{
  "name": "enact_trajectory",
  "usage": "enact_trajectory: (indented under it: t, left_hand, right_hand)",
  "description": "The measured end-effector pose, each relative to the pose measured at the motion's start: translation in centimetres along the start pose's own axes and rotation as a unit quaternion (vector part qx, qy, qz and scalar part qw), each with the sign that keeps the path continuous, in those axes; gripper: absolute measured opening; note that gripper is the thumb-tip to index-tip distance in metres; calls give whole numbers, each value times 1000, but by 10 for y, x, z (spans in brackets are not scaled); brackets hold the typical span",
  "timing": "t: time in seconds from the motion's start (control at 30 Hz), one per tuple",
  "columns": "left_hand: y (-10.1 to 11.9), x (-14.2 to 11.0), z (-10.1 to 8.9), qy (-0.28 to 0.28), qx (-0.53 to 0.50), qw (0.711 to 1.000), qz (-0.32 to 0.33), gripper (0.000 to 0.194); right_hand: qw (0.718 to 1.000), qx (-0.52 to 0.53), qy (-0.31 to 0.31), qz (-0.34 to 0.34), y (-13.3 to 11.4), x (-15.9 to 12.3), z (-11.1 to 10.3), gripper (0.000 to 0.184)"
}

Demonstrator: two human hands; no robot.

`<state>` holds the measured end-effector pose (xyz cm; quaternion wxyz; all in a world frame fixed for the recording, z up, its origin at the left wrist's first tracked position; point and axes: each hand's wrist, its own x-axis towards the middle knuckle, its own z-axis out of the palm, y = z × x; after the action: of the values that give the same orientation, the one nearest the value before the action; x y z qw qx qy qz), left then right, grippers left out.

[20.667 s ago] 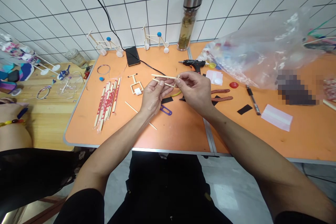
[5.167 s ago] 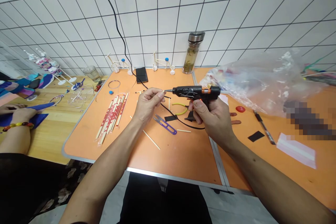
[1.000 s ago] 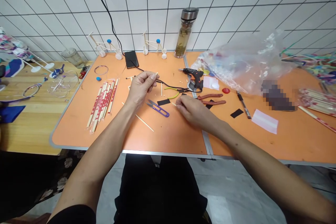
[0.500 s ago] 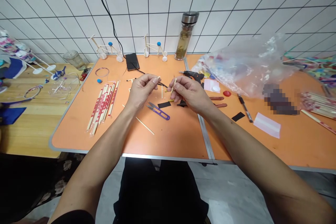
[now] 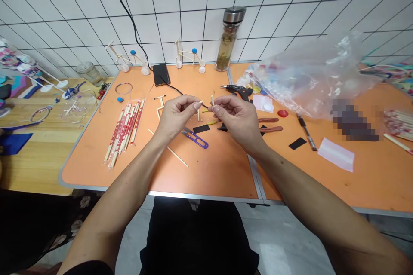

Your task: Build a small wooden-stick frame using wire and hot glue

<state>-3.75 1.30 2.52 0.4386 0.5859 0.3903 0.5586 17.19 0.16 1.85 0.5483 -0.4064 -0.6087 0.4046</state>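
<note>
Above the orange table, my left hand [image 5: 177,116] pinches a short piece of wooden stick whose pale tip [image 5: 201,102] shows at the fingertips. Close to its right, my right hand [image 5: 237,118] is closed on another short wooden stick [image 5: 212,99], held upright between thumb and fingers. The two pieces are near each other but apart. Below my left hand lie purple thread snips [image 5: 195,138], partly covered, and a thin loose stick [image 5: 177,157]. Beyond my left wrist is a small stick frame [image 5: 160,102]. Pliers [image 5: 271,129] with red-brown handles lie partly behind my right hand.
Wrapped chopsticks [image 5: 124,131] lie at left. Two small stick bicycles [image 5: 190,56] stand by the wall, near a phone [image 5: 161,74] and a tea bottle [image 5: 228,41]. A glue gun [image 5: 237,90], pen [image 5: 306,132] and large plastic bag [image 5: 309,79] are at right.
My right hand has turned its stick more upright, and the hands have come closer together. The view has shifted slightly.
</note>
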Motion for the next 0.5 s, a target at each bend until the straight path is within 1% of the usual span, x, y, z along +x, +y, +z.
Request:
enact_trajectory:
  t: [0.07,0.23,0.5]
  left_hand:
    - [0,-1,1,-6,0,1000,0,48]
    - [3,-4,4,-19,8,1000,-8,48]
    - [7,-5,8,-39,-35,999,-14,54]
  right_hand:
    - [1000,7,5,-1,-1,-2,2,39]
    - [999,49,6,24,0,-5,7,38]
    - [999,35,0,23,3,-7,10,46]
